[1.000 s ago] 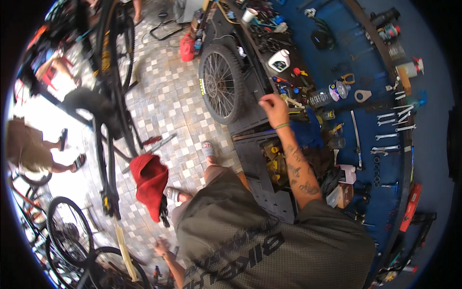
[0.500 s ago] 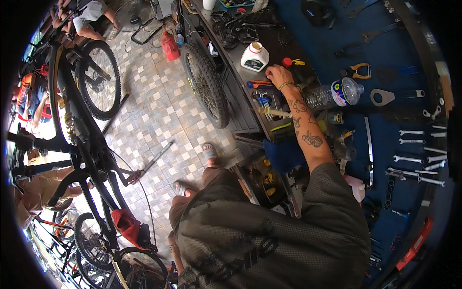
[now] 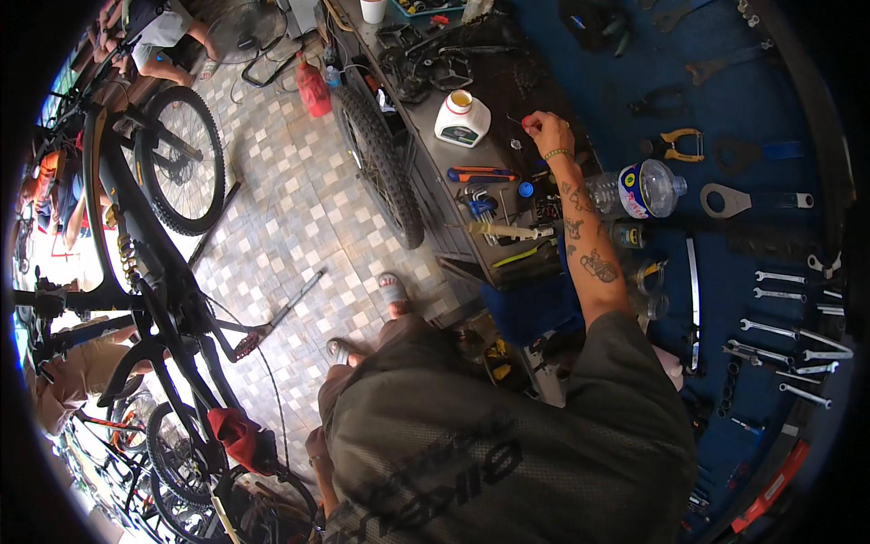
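Note:
My right hand (image 3: pixel 550 136) is over the workbench, its fingers closed around a small red cap (image 3: pixel 528 121). Just to the left of that hand stands a white plastic jug (image 3: pixel 463 125), upright and uncapped, with a dark label. An orange-and-blue utility knife (image 3: pixel 481 174) lies nearer to me, beside a blue bottle cap (image 3: pixel 526 189). Under my right forearm a clear plastic bottle (image 3: pixel 625 190) lies on its side. My left hand (image 3: pixel 317 445) hangs low by my thigh, mostly hidden and dark, so its fingers cannot be made out.
A brush (image 3: pixel 507 231) and blue hex keys (image 3: pixel 480 208) lie on the bench. Wrenches (image 3: pixel 768 327) and yellow-handled pliers (image 3: pixel 681 145) hang on the blue board. A bike wheel (image 3: pixel 381 168) leans on the bench; a bicycle frame (image 3: pixel 118 218) stands left, with people beyond it.
My right hand has moved slightly away from the jug and taken hold of the red cap. The blue bottle cap, covered before, now shows. My view has shifted a little.

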`<state>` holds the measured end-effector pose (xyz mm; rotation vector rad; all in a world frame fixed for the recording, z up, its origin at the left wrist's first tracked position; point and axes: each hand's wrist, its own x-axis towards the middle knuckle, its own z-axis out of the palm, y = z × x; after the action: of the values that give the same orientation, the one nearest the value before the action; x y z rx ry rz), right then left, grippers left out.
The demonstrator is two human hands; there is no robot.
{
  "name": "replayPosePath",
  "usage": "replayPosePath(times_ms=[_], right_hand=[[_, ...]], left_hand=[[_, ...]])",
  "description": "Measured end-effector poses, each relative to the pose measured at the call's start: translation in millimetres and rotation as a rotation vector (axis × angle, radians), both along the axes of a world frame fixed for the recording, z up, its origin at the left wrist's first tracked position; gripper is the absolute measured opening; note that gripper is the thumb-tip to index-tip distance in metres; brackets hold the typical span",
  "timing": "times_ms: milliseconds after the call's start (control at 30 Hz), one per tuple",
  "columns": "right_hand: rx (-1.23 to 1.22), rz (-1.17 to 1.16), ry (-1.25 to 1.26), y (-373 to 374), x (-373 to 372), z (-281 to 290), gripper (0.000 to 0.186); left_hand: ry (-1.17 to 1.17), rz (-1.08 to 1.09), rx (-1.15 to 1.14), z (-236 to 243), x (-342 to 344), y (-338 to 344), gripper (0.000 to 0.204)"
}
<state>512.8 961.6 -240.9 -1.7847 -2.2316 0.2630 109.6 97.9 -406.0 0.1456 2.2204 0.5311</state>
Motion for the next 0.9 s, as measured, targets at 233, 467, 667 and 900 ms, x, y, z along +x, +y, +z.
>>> replayPosePath(times_ms=[233, 467, 667, 900], right_hand=[[-0.149, -0.064, 0.097, 6, 20, -7, 0.013], [-0.26, -0.146, 0.341, -98, 42, -29, 0.017], [-0.128, -0.233, 0.295, -135, 29, -31, 0.016], [-0.021, -0.17, 0.12, -143, 9, -30, 0.014]], left_hand=[[-0.124, 0.265, 0.054, 3, 5, 3, 0.034], [-0.053, 0.167, -0.001, -1, 20, -6, 0.034], [0.022, 0.061, 0.051, -15, 23, -1, 0.033], [0.009, 0.117, 0.092, -5, 3, -3, 0.032]])
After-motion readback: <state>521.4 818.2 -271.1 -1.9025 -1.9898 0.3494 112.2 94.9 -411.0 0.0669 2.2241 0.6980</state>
